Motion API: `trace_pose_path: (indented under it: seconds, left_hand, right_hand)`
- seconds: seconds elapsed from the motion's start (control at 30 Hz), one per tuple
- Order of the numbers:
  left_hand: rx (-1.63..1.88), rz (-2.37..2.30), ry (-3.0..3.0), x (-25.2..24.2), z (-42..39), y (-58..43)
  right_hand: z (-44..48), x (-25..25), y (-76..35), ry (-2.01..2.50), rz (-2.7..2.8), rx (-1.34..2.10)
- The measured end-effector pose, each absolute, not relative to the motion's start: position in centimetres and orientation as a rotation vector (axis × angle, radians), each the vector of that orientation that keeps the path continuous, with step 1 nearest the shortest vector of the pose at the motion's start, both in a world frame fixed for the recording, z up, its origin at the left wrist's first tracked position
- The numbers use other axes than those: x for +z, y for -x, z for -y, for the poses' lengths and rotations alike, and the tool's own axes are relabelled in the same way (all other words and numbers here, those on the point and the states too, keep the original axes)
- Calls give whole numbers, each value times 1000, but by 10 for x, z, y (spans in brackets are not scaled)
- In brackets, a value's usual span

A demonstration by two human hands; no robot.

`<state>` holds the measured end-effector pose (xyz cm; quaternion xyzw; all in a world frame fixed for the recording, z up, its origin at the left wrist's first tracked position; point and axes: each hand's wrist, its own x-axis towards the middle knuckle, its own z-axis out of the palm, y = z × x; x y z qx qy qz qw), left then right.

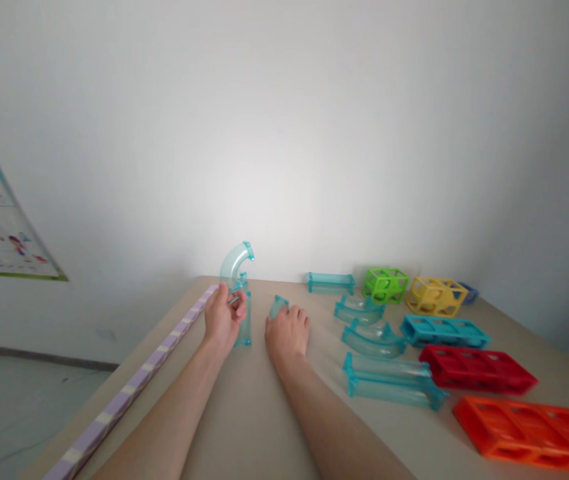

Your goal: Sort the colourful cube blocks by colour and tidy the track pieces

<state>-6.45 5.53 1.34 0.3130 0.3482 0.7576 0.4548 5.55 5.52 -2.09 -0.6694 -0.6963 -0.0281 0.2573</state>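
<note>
My left hand (224,315) is closed, with thumb and fingers pinched at the lower end of a curved translucent teal tube piece (233,261), which stands up and arches to the right. Right beside that hand, partly behind its fingers, is a straight translucent teal tube piece (246,327). My right hand (289,332) rests low at the table, back up and fingers curled over another translucent teal tube piece (278,305). Only that piece's far end shows; the rest is hidden under the hand.
On the right lie more teal tube pieces, straight (331,283) and curved (373,339). Beyond them stand green (385,287), yellow (435,297), blue (444,331), red (477,369) and orange (529,433) frame blocks. A purple striped strip (137,387) lines the table's left edge.
</note>
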Motion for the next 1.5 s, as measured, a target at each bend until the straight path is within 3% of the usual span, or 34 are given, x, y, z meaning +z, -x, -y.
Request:
trace_pose_path:
  seconds: [0.37,0.63,0.8,0.9,1.03,1.17,1.4,1.5]
  left_hand:
    - [1487,-518,-569,12,-41,47]
    - [1464,-624,-807,9,-37,44]
    - [1623,-644,-848,5,-40,44]
    - [1681,-665,-853,5,-41,46]
    - [1663,-706,-862,9,-36,47]
    - [1425,-613,-1042,15,-24,43]
    - [1146,-549,-1082,12,-19,40]
    - [1100,-529,-1008,9,-22,40]
  right_hand:
    - [30,-19,-102,1603,2276,-43]
    - [30,-6,-117,1503,1870,408]
    - [23,-13,-109,1289,1329,1031]
    - [20,-15,-110,1164,998,1223]
    - [18,-10,-113,1020,878,1233]
    - [17,-8,-115,981,869,1189]
    - [14,-14,-118,978,1135,1076]
    - [18,-14,-120,970,1344,855]
